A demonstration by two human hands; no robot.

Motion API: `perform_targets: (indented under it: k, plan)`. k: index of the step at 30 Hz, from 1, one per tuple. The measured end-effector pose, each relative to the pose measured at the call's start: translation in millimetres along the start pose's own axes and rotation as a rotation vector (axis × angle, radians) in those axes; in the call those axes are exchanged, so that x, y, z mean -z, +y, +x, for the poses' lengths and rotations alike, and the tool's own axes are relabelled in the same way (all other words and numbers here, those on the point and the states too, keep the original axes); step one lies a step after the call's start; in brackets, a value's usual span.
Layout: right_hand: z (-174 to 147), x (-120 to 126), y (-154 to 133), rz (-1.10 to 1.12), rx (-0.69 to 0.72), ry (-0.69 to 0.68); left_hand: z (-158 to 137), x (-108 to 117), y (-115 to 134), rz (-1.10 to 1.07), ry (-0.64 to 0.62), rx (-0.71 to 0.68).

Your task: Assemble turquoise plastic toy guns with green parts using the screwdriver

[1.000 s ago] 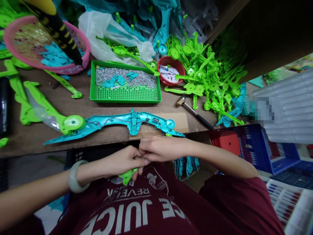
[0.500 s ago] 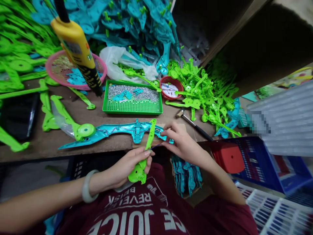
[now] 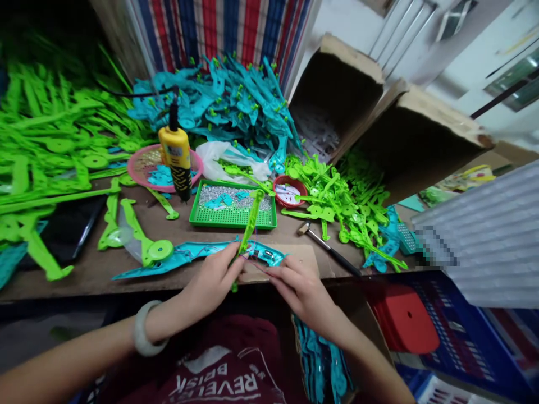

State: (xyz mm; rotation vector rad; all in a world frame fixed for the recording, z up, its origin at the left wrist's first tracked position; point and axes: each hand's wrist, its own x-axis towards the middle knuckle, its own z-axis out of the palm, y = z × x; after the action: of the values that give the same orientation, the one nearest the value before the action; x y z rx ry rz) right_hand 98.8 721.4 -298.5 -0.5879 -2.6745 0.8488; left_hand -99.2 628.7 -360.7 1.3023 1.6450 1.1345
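Note:
My left hand (image 3: 219,275) is closed round a long lime-green plastic part (image 3: 251,220), which stands tilted up above the bench. Thin dark wires (image 3: 257,264) run from that part to my right hand (image 3: 297,280), whose thumb and fingers pinch them. Under and behind both hands lies a long blue plastic shell (image 3: 196,251), open side up, with wires and small dark components inside its right end. Another green part with a round disc (image 3: 158,251) rests against the shell's left end.
A yellow electric screwdriver (image 3: 176,160) hangs over a pink basket (image 3: 138,177). Behind the shell stand a green tray (image 3: 233,217) of screws and a small red basket (image 3: 290,199). A hammer (image 3: 328,247) lies at right. Heaps of green parts (image 3: 54,134) and blue parts (image 3: 227,101) fill the back.
My left hand has brought the green part up and forward over the blue shell, turning it more edge-on. My right hand has drawn back slightly, still pinching the wires. The view has tilted upward.

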Motion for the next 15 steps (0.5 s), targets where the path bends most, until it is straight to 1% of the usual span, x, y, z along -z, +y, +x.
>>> perform_targets:
  k: [2,5,8,10,11,12,13,14,15]
  plan:
    - [-1,-11,8,0.158,-0.093,0.099,6,4,8,-0.269,-0.065,0.048]
    - [2,-31,23,0.447,-0.271,0.170,9,3,14,-0.580,-0.140,0.135]
    - [4,-57,35,0.754,-0.471,0.162,8,-1,15,-0.732,-0.184,0.177]
    - [3,-74,39,0.901,-0.555,0.096,7,-2,13,-0.729,-0.194,0.153]
    - [2,-79,40,0.905,-0.550,0.052,8,-1,12,-0.699,-0.197,0.133]
    - [2,-82,40,0.846,-0.507,0.036,8,-1,11,-0.656,-0.199,0.115]
    - [2,-80,39,0.724,-0.436,0.075,8,1,11,-0.606,-0.201,0.099]
    - [3,-75,38,0.549,-0.345,0.173,8,2,10,-0.550,-0.206,0.086]
    - [6,-66,36,0.336,-0.235,0.299,8,3,10,-0.490,-0.218,0.074]
